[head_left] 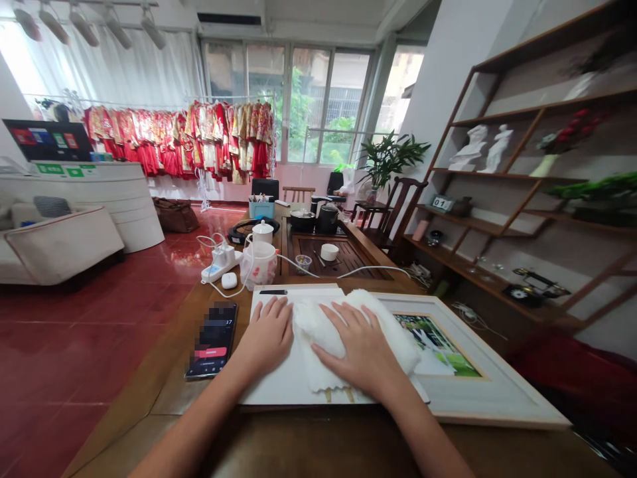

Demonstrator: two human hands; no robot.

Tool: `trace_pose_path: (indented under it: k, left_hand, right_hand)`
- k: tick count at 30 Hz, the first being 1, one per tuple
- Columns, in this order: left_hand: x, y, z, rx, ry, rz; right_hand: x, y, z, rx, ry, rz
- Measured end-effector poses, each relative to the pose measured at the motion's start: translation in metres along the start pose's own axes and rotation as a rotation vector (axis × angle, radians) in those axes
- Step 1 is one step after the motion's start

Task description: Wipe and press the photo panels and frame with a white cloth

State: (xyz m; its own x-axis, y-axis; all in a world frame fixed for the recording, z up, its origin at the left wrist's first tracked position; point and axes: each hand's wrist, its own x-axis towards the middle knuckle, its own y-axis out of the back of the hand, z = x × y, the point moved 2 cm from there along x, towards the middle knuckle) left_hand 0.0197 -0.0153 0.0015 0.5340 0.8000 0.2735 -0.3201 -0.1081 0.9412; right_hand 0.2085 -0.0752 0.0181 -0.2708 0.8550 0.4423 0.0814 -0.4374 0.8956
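A fluffy white cloth [395, 332] lies bunched on a flat white board [279, 388] in front of me. My right hand [355, 338] rests on the cloth with its fingers spread. On the board just left of the cloth, my left hand [267, 335] lies flat, fingers stretched forward and holding nothing. A small dark, narrow strip, perhaps a blade, [273, 292] lies at the board's far left corner. To the right is a white-framed photo [448, 348] with a light wooden inner edge, its left part covered by the cloth and board.
A phone [213, 342] with a lit screen lies left of the board. Behind stand a lidded white cup [263, 231], a plastic-wrapped container [259, 264], a power strip [219, 262] and a white cable. A tea tray [358, 252] holds a small white bowl [329, 252]. Shelves rise at right.
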Motion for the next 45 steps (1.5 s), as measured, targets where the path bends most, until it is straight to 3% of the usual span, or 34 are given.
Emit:
trace_pose_path:
  k: [7, 20, 31, 41, 45]
  left_hand:
    - [0.0, 0.0, -0.001, 0.002, 0.002, -0.012]
    - [0.0, -0.004, -0.002, 0.01, -0.001, -0.004]
    - [-0.001, 0.0, 0.0, 0.014, -0.005, -0.007]
    - [-0.001, -0.002, -0.001, 0.02, -0.005, 0.0]
    - [-0.001, -0.002, -0.001, 0.016, 0.012, 0.018]
  right_hand:
    - [-0.032, 0.012, -0.01, 0.001, 0.052, -0.006]
    - [0.008, 0.002, -0.003, 0.033, -0.076, -0.024]
    - [-0.039, 0.012, -0.013, 0.006, 0.008, 0.035]
    - [0.006, 0.0, 0.003, 0.041, -0.071, 0.002]
    - [0.002, -0.001, 0.001, 0.027, -0.065, 0.025]
